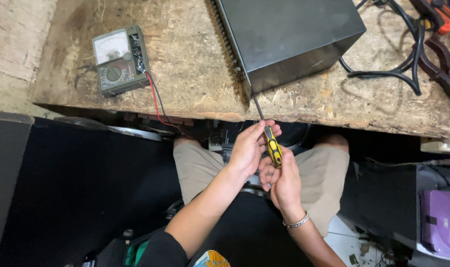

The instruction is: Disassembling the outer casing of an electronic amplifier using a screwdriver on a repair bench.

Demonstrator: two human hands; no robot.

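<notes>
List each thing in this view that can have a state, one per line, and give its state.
screwdriver: gripped by both hands, tip at the black metal box's lower corner
left hand: closed on the handle
right hand: closed on the handle, bracelet on wrist
black metal box: lying on the wooden bench, lid closed
multimeter: lying face up, red and black leads attached
black cables: lying loose

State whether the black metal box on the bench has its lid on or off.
On. The black metal box shows a closed, unbroken top, and the screwdriver tip meets its lower front corner.
</notes>
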